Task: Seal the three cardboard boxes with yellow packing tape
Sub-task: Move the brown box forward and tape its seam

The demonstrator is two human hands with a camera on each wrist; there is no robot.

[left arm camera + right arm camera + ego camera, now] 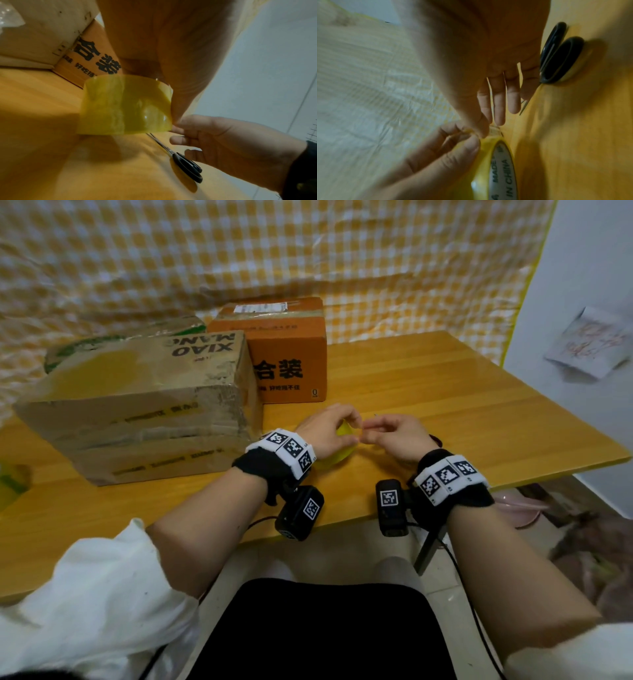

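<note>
A roll of yellow packing tape (344,445) stands on edge on the wooden table (462,405), and my left hand (347,422) grips it from above. My right hand (371,428) pinches at the roll's top edge with thumb and forefinger, where the tape's loose end seems to be; its other fingers (499,102) stay straight. The wrist views show the roll (125,105) and its white core (503,169). A large brown box (137,405) sits left. An orange box (287,354) stands behind it, beside a box with green print (113,342).
Black-handled scissors (187,166) lie shut on the table under my right hand, also seen in the right wrist view as scissors (559,54). A yellow checked cloth (308,251) hangs behind the table. The table's right edge (582,460) drops to the floor.
</note>
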